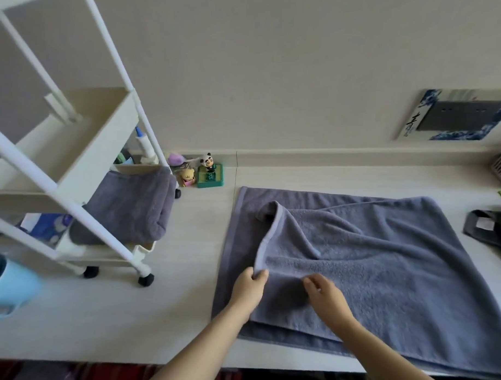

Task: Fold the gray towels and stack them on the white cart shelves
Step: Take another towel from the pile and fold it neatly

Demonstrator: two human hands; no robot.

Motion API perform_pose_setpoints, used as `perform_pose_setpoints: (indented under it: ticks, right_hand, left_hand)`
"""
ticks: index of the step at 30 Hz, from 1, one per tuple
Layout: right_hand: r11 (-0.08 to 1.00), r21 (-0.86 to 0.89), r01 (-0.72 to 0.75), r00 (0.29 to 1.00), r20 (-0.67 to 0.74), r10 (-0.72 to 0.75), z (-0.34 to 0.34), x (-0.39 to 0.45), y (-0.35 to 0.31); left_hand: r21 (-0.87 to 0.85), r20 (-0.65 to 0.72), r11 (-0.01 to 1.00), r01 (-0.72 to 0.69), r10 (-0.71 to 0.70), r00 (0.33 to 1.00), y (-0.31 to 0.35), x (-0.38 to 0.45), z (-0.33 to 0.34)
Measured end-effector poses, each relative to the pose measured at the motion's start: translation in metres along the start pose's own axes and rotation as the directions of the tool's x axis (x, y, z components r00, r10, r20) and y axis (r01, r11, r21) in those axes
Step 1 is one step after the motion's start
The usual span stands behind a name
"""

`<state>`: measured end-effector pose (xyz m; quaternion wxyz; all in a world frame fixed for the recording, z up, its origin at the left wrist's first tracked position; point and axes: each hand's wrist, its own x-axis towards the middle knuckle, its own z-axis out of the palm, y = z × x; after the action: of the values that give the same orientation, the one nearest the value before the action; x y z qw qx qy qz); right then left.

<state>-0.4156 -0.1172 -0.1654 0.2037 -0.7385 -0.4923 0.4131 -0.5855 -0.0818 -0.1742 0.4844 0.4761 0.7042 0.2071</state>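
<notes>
A large gray towel (382, 274) lies spread on the pale table, its upper layer rumpled and folded partway over the lower one. My left hand (250, 289) pinches the left edge of that upper layer near the front. My right hand (326, 296) rests on the same layer just to the right, fingers curled on the cloth. At the left stands the white cart (82, 161) on black wheels. A folded gray towel (132, 208) lies on its lower shelf.
A blue mug (4, 286) sits at the far left front. Small toy figures (199, 171) stand by the wall behind the cart. A dark cloth item (489, 226) lies at the right edge, and a blue-and-white picture (456, 119) leans on the wall.
</notes>
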Motion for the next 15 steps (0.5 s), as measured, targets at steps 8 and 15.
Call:
perform_pose_setpoints:
  ticks: [8, 15]
  right_hand:
    - [0.951, 0.197, -0.239, 0.952, -0.144, 0.269, -0.029, -0.016, 0.043]
    - [0.9, 0.331, -0.282, 0.946, -0.06, 0.318, -0.027, -0.023, 0.037]
  left_hand:
    - [-0.083, -0.235, 0.996, -0.041, 0.021, 0.972, 0.032, 0.002, 0.012]
    - [-0.669, -0.007, 0.71, 0.22, -0.301, 0.954, 0.055, 0.013, 0.018]
